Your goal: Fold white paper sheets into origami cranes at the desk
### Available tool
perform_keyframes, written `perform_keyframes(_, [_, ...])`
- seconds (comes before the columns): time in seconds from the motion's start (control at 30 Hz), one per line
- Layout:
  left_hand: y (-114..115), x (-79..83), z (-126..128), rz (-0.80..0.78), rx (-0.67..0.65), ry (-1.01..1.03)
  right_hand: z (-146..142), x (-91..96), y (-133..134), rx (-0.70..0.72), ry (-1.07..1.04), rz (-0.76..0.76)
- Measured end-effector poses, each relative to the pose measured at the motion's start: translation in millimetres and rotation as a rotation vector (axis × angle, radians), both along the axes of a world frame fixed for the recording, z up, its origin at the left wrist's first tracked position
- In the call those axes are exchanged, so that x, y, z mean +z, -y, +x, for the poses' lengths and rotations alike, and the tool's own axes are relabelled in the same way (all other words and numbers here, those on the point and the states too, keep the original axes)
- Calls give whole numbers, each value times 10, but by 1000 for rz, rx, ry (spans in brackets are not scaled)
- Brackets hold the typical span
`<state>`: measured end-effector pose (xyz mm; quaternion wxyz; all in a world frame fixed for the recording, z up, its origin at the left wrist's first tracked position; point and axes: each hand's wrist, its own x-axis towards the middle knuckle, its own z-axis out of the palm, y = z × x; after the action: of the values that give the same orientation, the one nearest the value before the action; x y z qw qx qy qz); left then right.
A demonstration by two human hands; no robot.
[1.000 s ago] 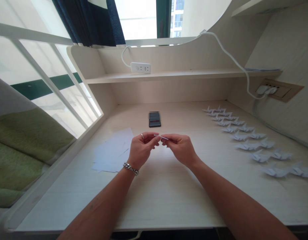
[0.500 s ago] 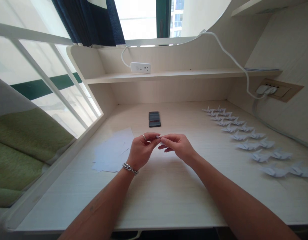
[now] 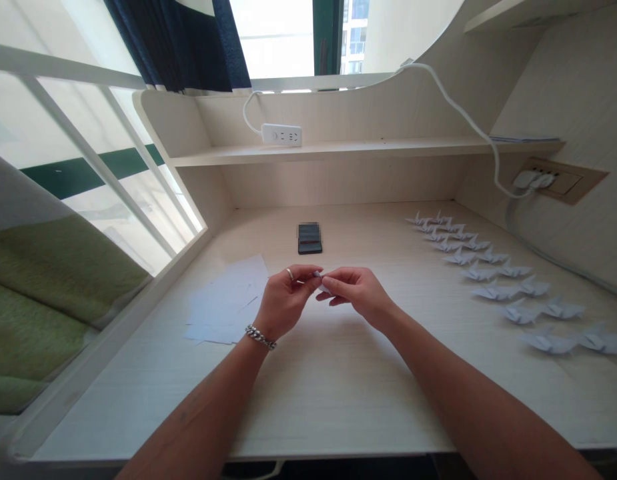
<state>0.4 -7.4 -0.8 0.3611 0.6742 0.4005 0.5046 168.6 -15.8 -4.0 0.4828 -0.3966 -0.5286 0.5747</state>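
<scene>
Between my fingertips is a small folded piece of white paper [image 3: 323, 287], mostly hidden by the fingers. My left hand [image 3: 287, 298], with a ring and a chain bracelet, pinches it from the left. From the other side my right hand [image 3: 357, 291] grips it between thumb and index finger, the other fingers curled below. Both hands are held over the middle of the desk [image 3: 338, 393]. Left of them lies a loose pile of white paper sheets [image 3: 225, 300]. Folded paper cranes [image 3: 493, 290] stand in two rows at the right.
A dark phone-like object [image 3: 309, 239] lies beyond my hands. On the shelf [image 3: 348, 152] rests a white power strip [image 3: 281, 135]. A white cable [image 3: 458, 107] runs down to the wall socket [image 3: 563, 180] at the right. A slatted rail [image 3: 95, 157] borders the left side.
Both hands stay in nearly the same place. The fingers have shifted slightly on the folded paper, and a little more of it shows below the fingertips.
</scene>
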Motion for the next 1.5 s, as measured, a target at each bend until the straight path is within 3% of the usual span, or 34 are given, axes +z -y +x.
perform_keyframes(0.33, [11,-3,3,-20,-40,18,-13,-15,-2,-4,40,40])
perform_keyframes(0.43, [21,-1,29,-52,-30,34,-47,-41,25,-81,173,167])
perform_keyframes(0.67, [6,-80,75,-81,22,-5,-122,-65,99,-422,658,481])
perform_keyframes(0.83, [-15,-101,104,-131,45,39,-156,-79,112,-510,711,650])
perform_keyframes(0.97, [-36,-79,119,-191,15,177,-163,-93,119,-439,645,735])
perform_keyframes(1.07, [-51,-60,105,-212,0,225,-133,-93,86,-389,456,646])
perform_keyframes(1.17, [-51,-43,84,-182,-20,213,-71,-91,9,-399,207,412])
perform_keyframes(1.3, [-27,-30,78,-132,-68,167,-1,-80,-77,-264,-7,140])
perform_keyframes(1.5, [16,-21,74,-84,-97,142,8,-38,-54,-113,-105,7])
